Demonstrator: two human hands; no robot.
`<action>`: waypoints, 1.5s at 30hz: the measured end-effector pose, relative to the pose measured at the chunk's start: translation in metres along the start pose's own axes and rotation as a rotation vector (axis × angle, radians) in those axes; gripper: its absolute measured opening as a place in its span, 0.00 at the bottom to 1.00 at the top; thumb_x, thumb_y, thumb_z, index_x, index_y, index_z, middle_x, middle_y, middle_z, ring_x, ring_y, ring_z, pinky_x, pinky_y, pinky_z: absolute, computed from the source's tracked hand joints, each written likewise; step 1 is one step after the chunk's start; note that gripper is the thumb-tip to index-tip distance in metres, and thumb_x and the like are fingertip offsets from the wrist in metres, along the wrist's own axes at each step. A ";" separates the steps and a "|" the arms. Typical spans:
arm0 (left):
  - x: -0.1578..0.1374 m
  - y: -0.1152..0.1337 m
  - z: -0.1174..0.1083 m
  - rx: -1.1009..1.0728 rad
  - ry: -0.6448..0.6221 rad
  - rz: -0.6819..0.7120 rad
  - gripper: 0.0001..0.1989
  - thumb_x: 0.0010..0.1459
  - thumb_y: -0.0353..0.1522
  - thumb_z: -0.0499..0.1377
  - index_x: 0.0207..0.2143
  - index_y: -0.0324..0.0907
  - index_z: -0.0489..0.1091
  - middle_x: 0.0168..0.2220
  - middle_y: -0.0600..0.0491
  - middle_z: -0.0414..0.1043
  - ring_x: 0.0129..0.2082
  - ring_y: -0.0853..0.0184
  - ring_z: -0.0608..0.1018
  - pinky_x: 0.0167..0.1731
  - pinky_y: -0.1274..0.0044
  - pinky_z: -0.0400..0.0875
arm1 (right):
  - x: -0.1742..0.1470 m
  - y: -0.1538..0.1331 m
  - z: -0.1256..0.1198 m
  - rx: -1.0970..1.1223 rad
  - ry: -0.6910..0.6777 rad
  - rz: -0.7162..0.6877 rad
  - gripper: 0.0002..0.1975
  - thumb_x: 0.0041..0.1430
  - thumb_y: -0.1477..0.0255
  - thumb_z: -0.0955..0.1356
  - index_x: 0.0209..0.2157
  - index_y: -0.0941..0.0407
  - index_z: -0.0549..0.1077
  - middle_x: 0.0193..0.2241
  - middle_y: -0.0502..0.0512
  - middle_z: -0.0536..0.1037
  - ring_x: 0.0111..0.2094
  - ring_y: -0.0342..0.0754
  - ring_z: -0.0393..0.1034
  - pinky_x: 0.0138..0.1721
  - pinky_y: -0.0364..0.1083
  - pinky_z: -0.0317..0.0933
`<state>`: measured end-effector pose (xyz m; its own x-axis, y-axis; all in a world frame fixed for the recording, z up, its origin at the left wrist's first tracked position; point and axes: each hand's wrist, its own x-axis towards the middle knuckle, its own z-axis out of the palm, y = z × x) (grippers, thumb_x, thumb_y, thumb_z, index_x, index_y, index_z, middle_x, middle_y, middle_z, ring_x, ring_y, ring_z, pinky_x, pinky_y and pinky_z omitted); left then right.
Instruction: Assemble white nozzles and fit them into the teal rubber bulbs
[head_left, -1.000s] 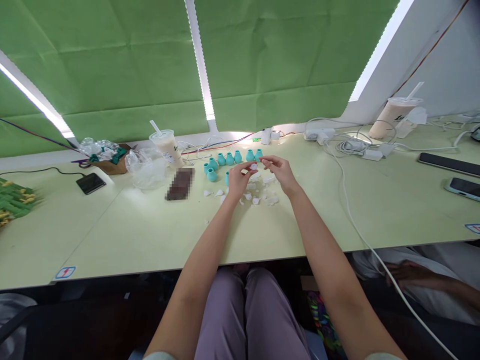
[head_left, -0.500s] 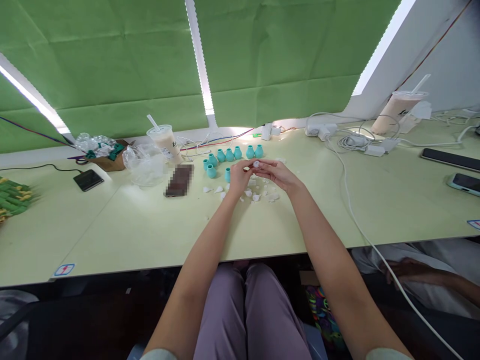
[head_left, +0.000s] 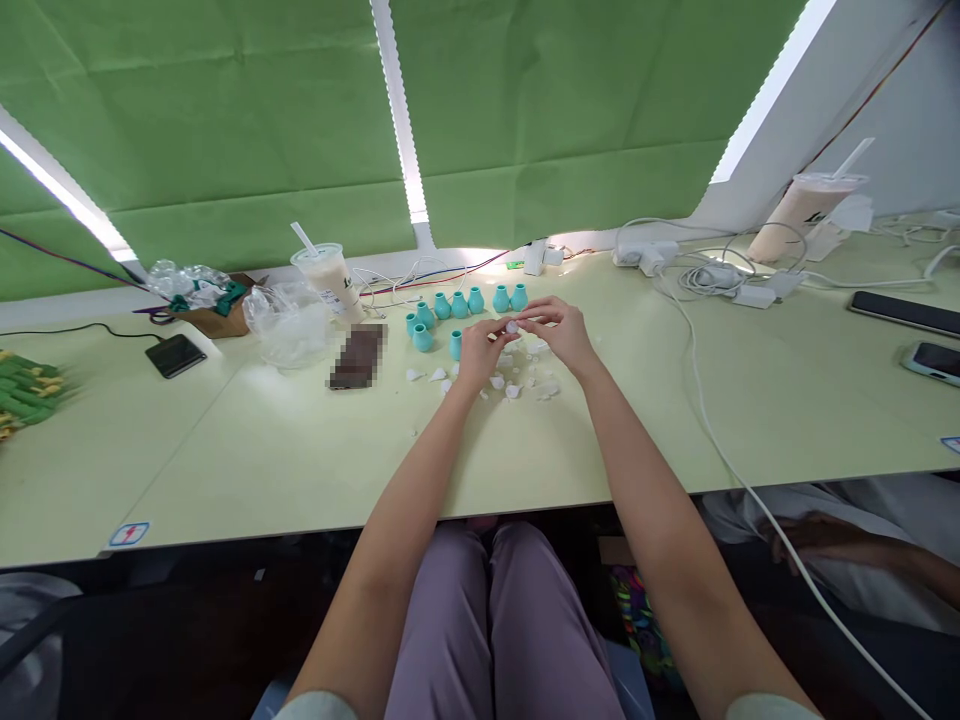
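A small, roundish white piece (head_left: 512, 327) sits at the fingertips of both hands, above the table; its exact kind is too small to make out. My left hand (head_left: 480, 352) pinches it from the left, fingers curled. From the right, my right hand (head_left: 566, 335) grips it with thumb and fingertips, the wrist bent. Behind and left of the hands stand several small turquoise vase-shaped pots (head_left: 459, 305), one of them (head_left: 456, 345) right beside my left hand. Scattered white fragments (head_left: 513, 391) lie on the table under and in front of the hands.
A pixelated dark rectangle (head_left: 358, 357), a plastic bag (head_left: 289, 330) and a drink cup (head_left: 328, 280) are to the left. Rightward lie a white cable (head_left: 701, 400), chargers (head_left: 645, 255), another cup (head_left: 806, 215) and phones (head_left: 937, 362). A seated person's hand (head_left: 817, 540) shows at lower right.
My right hand has turned over, its back now raised and its fingers arched down onto the white piece. My left hand stays nearly in place. The view has shifted slightly.
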<state>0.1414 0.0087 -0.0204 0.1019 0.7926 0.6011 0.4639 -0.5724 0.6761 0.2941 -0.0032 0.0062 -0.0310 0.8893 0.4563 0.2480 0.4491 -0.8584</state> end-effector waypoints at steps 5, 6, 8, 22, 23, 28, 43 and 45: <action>0.000 -0.003 0.001 -0.015 -0.009 0.006 0.10 0.52 0.33 0.59 0.37 0.43 0.76 0.29 0.53 0.76 0.26 0.72 0.73 0.28 0.80 0.69 | 0.000 0.000 0.000 -0.029 -0.018 -0.082 0.10 0.47 0.62 0.71 0.30 0.52 0.79 0.35 0.53 0.77 0.36 0.48 0.71 0.37 0.46 0.64; 0.001 -0.003 0.001 -0.015 -0.012 0.009 0.10 0.53 0.34 0.59 0.37 0.43 0.76 0.29 0.53 0.76 0.27 0.72 0.73 0.28 0.80 0.69 | -0.001 -0.001 0.000 -0.020 -0.024 -0.077 0.10 0.47 0.61 0.71 0.29 0.52 0.79 0.34 0.53 0.77 0.36 0.48 0.71 0.37 0.46 0.64; 0.001 -0.002 0.001 -0.008 -0.017 0.018 0.10 0.53 0.34 0.59 0.37 0.43 0.76 0.29 0.53 0.76 0.27 0.72 0.73 0.28 0.80 0.69 | -0.001 -0.003 -0.002 -0.002 -0.034 -0.062 0.10 0.46 0.61 0.71 0.28 0.53 0.78 0.33 0.53 0.77 0.36 0.48 0.71 0.38 0.46 0.63; 0.000 -0.002 -0.003 0.130 -0.015 0.102 0.09 0.54 0.33 0.59 0.38 0.43 0.76 0.27 0.54 0.74 0.26 0.72 0.70 0.31 0.79 0.65 | -0.002 -0.005 -0.001 -0.114 -0.002 -0.155 0.09 0.49 0.63 0.70 0.29 0.53 0.78 0.33 0.53 0.77 0.33 0.46 0.69 0.28 0.44 0.60; 0.000 -0.002 -0.003 0.136 -0.010 0.110 0.09 0.54 0.33 0.59 0.38 0.44 0.76 0.27 0.54 0.74 0.26 0.71 0.70 0.31 0.79 0.65 | -0.002 -0.005 0.000 -0.124 0.002 -0.154 0.09 0.49 0.63 0.70 0.29 0.53 0.78 0.34 0.53 0.77 0.33 0.47 0.69 0.28 0.44 0.60; 0.000 -0.001 -0.002 0.153 0.005 0.120 0.10 0.55 0.34 0.58 0.38 0.45 0.76 0.27 0.54 0.74 0.26 0.71 0.69 0.31 0.78 0.64 | -0.003 -0.006 0.000 -0.137 0.011 -0.146 0.10 0.49 0.62 0.69 0.28 0.53 0.78 0.34 0.54 0.77 0.34 0.47 0.70 0.28 0.44 0.62; -0.001 0.003 -0.005 0.213 0.044 0.166 0.10 0.57 0.35 0.56 0.39 0.45 0.76 0.27 0.51 0.72 0.30 0.67 0.69 0.31 0.77 0.63 | -0.006 -0.013 0.002 -0.124 0.020 -0.173 0.08 0.49 0.63 0.69 0.28 0.53 0.77 0.33 0.53 0.77 0.32 0.47 0.69 0.28 0.44 0.64; -0.002 0.003 -0.006 0.229 0.041 0.171 0.10 0.57 0.35 0.56 0.39 0.45 0.76 0.27 0.51 0.72 0.30 0.67 0.69 0.32 0.76 0.63 | -0.007 -0.011 0.004 -0.114 0.020 -0.167 0.09 0.49 0.63 0.69 0.28 0.53 0.77 0.33 0.53 0.77 0.31 0.46 0.69 0.27 0.45 0.63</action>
<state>0.1370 0.0047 -0.0170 0.1622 0.6772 0.7176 0.6299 -0.6309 0.4530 0.2880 -0.0141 0.0121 -0.0618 0.8009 0.5956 0.3493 0.5764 -0.7387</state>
